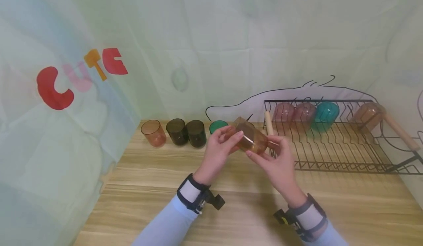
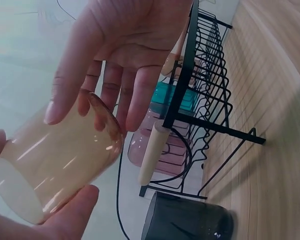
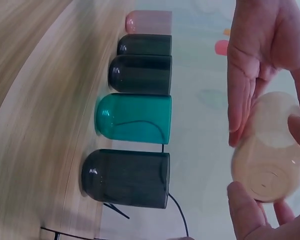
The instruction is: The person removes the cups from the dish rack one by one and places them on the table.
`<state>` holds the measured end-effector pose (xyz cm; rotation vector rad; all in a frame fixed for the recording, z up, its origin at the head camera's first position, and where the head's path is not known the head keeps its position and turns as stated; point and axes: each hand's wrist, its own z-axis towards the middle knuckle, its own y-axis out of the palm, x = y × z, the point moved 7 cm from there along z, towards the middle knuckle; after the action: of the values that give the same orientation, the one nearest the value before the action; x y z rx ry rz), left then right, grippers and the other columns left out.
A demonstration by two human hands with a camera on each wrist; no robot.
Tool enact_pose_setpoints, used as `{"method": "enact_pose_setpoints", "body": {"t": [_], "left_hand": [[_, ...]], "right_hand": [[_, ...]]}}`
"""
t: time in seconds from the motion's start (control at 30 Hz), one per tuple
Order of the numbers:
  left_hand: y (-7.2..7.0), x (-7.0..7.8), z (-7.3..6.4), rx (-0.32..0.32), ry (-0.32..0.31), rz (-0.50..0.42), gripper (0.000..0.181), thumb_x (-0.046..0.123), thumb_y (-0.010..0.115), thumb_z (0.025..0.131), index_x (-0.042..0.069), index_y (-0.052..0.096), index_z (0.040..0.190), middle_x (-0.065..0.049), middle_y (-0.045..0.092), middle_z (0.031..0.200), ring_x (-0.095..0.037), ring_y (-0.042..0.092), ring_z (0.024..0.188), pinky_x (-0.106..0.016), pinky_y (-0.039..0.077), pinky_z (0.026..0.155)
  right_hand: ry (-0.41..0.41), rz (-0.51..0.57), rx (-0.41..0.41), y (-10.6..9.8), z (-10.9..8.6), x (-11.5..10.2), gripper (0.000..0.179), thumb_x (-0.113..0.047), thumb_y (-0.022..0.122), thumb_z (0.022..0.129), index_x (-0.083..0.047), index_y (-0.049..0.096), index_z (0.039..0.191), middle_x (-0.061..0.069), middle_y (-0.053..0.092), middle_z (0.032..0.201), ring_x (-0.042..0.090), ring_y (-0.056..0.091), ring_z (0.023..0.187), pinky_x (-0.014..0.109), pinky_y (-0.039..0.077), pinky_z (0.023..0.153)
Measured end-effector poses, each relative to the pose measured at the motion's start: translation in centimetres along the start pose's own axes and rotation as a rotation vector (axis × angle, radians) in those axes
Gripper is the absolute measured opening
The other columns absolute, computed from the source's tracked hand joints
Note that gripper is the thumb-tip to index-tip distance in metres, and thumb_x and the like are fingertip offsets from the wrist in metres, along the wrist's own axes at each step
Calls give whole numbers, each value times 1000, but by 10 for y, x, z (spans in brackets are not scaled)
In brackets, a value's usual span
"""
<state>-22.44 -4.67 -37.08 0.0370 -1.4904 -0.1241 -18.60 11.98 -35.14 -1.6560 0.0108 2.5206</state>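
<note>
A clear amber cup is held up above the table, tilted on its side, between both hands. My left hand grips it near the open end, thumb across the side. On the base end, the thumb and fingers of my right hand hold it. The left wrist view shows the mouth of the amber cup facing lower left, and the right wrist view shows the round base of that cup. Behind it stand a green cup and a dark grey cup, both upright.
A black wire rack with wooden handles stands at the right. Two pink cups, a teal cup and a brownish cup sit upside down in it. Further left are two dark cups and a coral cup along the wall.
</note>
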Motion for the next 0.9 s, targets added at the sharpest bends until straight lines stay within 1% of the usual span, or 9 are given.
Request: {"method": "enact_pose_setpoints", "body": {"t": [0.13,0.2,0.27,0.37,0.47,0.53,0.6,0.77,0.9], "left_hand": [[-6,2,-1,19,36,5,72,43,73,78,8,40,132,-8,54,119,-19,58,102,-33,49,80],[-12,3,-1,41,55,27,72,42,74,77,8,41,132,-8,55,118,-20,59,100,-33,49,80],[-18,5,-2,59,72,47,71,41,74,76,8,42,131,-7,56,117,-19,59,99,-32,49,81],[-28,12,-5,82,98,81,70,36,75,77,6,43,131,-10,57,117,-21,59,97,-33,48,82],[-39,23,-10,104,119,109,67,30,75,78,3,44,131,-14,57,117,-22,59,97,-34,48,82],[-47,30,-14,128,132,122,65,26,75,78,1,44,130,-16,56,116,-23,58,98,-33,47,83],[-56,36,-16,159,144,137,63,24,75,78,1,45,129,-15,57,116,-25,57,99,-32,47,84],[-79,44,-18,213,173,155,67,21,76,77,-1,42,130,-19,54,118,-31,55,105,-32,47,84],[-105,48,-20,279,193,199,72,21,77,76,-3,39,133,-20,52,120,-31,54,106,-30,46,84]], "right_hand": [[-24,-31,-31,-3,1,-1,59,-4,78,70,-1,46,120,11,48,120,31,51,109,36,48,81],[-38,-53,-32,-6,1,-1,58,-6,78,71,-2,48,121,9,50,120,31,52,108,36,48,81],[-49,-79,-25,-11,3,2,56,-9,78,73,-5,50,121,8,52,120,30,52,108,37,48,81],[-49,-120,-21,-20,7,13,54,-17,77,75,-10,52,122,2,53,119,26,52,109,38,48,83],[-50,-209,-18,-31,12,25,55,-27,77,76,-15,52,124,-4,53,120,20,50,111,37,46,87],[-54,-287,-19,-38,15,29,57,-32,76,76,-15,52,126,-5,52,122,16,49,113,37,43,90],[-59,-369,-18,-46,18,30,60,-36,75,77,-15,51,128,-4,52,126,15,47,115,39,41,93],[-27,-518,-26,-64,22,29,65,-43,72,78,-19,48,133,-3,46,134,20,41,122,48,35,97],[-44,-613,-37,-71,22,26,66,-47,71,78,-19,48,134,-3,46,135,22,41,122,49,35,97]]}}
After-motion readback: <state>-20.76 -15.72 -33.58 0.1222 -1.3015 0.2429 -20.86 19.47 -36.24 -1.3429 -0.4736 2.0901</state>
